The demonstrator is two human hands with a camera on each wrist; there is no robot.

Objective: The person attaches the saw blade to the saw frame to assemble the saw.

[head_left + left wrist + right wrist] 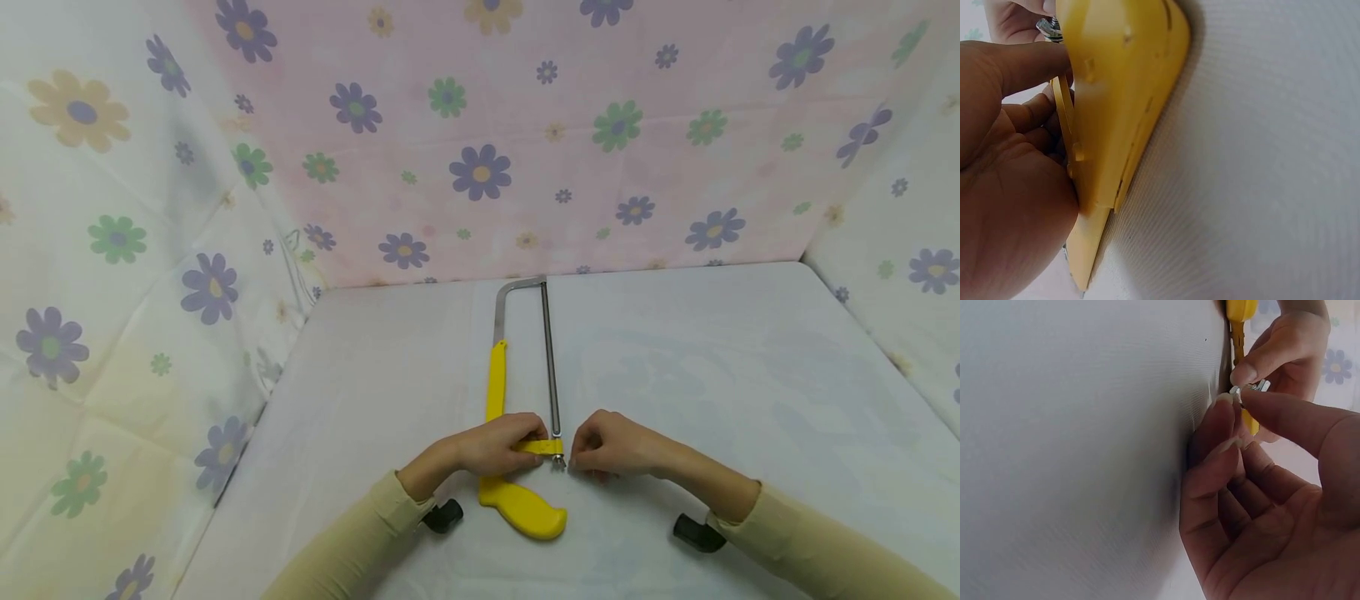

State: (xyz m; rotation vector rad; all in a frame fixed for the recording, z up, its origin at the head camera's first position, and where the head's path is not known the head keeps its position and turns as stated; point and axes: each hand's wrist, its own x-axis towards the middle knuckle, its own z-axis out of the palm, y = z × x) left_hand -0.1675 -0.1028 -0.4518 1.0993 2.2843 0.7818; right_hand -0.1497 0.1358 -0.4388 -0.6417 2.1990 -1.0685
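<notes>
A hacksaw (525,510) with a yellow handle lies flat on the white table, its grey front bow pointing away. Its straight blade side (550,358) runs along the right. My left hand (487,446) grips the yellow crosspiece (540,447) at the handle end, thumb on the near side. A small metal wing nut (558,462) sticks out below that crosspiece. In the right wrist view, my right hand (1272,512) has thumb and index fingertips pinching one wing of the nut (1236,392); its other fingers are curled. The fingertips partly hide the nut there.
The white-covered table (750,375) extends on both sides of the hacksaw. Flower-print cloth (480,125) hangs behind it and at both sides. A black wrist device (444,517) sits under the left wrist, another (699,533) under the right.
</notes>
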